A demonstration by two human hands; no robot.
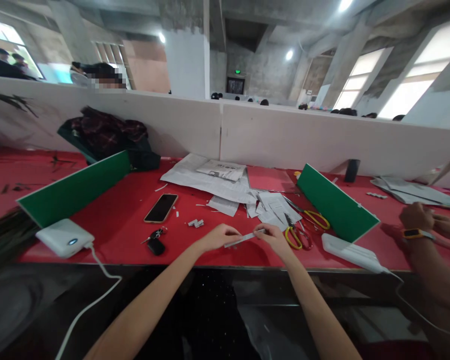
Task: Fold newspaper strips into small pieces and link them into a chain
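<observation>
A narrow folded strip of printed paper (244, 238) is stretched between my two hands, just above the front part of the red table (206, 255). My left hand (220, 237) pinches its left end, and my right hand (272, 236) grips its right end. Left of my hands lie a few small folded paper pieces (196, 223). Beyond my right hand are cut paper pieces (275, 207) in a loose pile. Scissors with yellow and red handles (298, 237) rest close to the right of my right hand.
Large newspaper sheets (195, 175) and a pink sheet (270, 179) lie at the back. A phone (161, 208), keys (156, 242) and a white power bank (65, 237) are on the left. Green dividers (335, 202) stand either side. A co-worker's hands (422, 220) are at far right.
</observation>
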